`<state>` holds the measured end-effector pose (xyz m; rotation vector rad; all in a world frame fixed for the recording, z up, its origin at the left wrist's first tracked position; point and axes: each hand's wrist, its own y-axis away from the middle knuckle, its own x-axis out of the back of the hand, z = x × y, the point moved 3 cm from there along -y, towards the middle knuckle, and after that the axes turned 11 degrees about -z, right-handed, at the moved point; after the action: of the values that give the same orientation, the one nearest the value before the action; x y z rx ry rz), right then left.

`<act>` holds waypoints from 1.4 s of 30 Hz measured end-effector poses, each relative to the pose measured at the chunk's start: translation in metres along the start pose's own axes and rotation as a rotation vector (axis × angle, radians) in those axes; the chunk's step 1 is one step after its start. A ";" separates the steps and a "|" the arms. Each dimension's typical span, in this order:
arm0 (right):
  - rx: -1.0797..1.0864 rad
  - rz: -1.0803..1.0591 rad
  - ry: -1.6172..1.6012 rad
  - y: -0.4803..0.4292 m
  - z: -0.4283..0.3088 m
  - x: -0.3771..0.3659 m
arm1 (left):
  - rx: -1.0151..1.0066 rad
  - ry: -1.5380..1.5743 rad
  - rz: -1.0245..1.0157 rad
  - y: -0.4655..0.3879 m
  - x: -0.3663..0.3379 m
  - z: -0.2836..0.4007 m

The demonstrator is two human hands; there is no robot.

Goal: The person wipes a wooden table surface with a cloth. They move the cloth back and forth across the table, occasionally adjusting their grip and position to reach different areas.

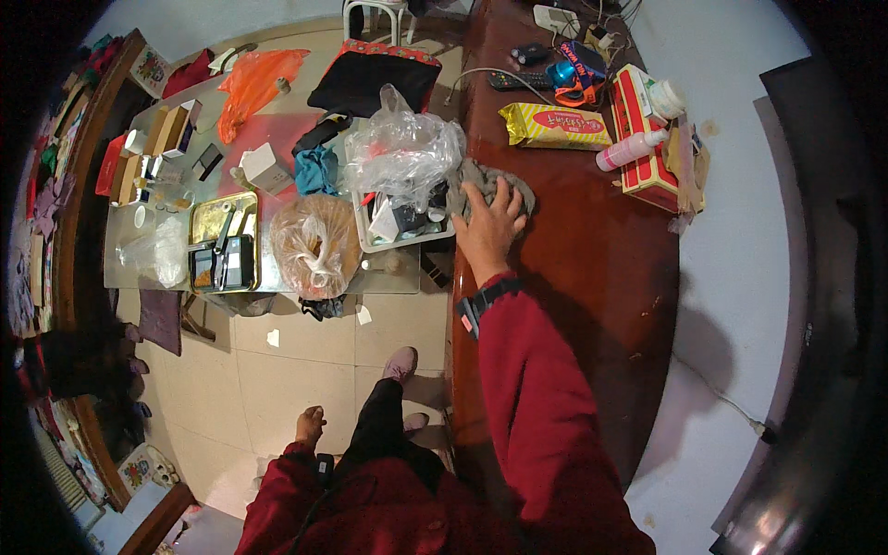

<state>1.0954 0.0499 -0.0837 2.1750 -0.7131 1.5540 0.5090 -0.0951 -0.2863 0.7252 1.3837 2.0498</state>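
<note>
My right hand [488, 229] presses down on a crumpled grey cloth [517, 187], fingers spread over it. The cloth lies at the left edge of a glossy red-brown wooden cabinet top [590, 236]. Just left of that hand, a white plastic tray [409, 243] holds small items, with a clear plastic bag [409, 152] heaped over its far part. My left hand [310, 425] hangs low at my side above the tiled floor. Its fingers are curled, and I see nothing in them.
Along the cabinet's far part are a yellow-striped snack packet [555, 127], a pink bottle [630, 150], a red box [635, 104], a remote control [517, 82] and cables. On the glass table [277, 277] sit a knotted plastic bag [316, 243] and a metal tray [211, 215]. A television [812, 312] stands right.
</note>
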 end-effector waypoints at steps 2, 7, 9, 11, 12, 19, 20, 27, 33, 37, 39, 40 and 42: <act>0.015 -0.051 -0.004 0.030 0.000 0.002 | -0.025 0.009 -0.010 -0.002 -0.003 -0.001; 0.114 -0.110 -0.047 0.141 0.004 0.009 | -0.152 -0.052 0.011 -0.001 -0.006 -0.008; 0.133 -0.150 -0.064 0.197 0.007 0.012 | -0.219 -0.008 0.058 0.005 -0.004 -0.013; 0.149 -0.197 -0.067 0.257 0.007 0.014 | -0.227 -0.059 0.057 0.012 -0.002 -0.020; 0.163 -0.225 -0.050 0.286 0.008 0.015 | -0.212 -0.088 0.053 0.016 -0.001 -0.023; 0.165 -0.336 -0.021 0.489 0.019 0.010 | -0.145 -0.188 0.027 0.040 0.017 -0.050; 0.163 -0.328 -0.028 0.516 0.021 0.010 | -0.140 -0.222 0.011 0.040 0.018 -0.053; 0.159 -0.217 -0.136 0.632 0.044 0.025 | -0.235 -0.418 -0.104 0.038 0.021 -0.066; 0.008 -0.085 -0.245 0.712 0.068 0.066 | -0.148 -0.317 -0.089 0.057 0.029 -0.073; -0.009 -0.186 -0.203 0.723 0.057 0.051 | -0.125 -0.355 -0.130 0.068 0.035 -0.068; -0.005 -0.122 -0.168 0.699 0.045 0.031 | -0.106 -0.413 -0.165 0.069 0.039 -0.063; -0.003 -0.086 -0.155 0.683 0.038 0.020 | -0.103 -0.425 -0.135 0.070 0.043 -0.060; -0.019 -0.096 -0.025 0.641 0.021 0.000 | -0.110 -0.445 -0.109 0.072 0.056 -0.054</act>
<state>0.7287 -0.4768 -0.0856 2.1851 -0.6187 1.4687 0.4217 -0.1125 -0.2293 0.9645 1.0255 1.7289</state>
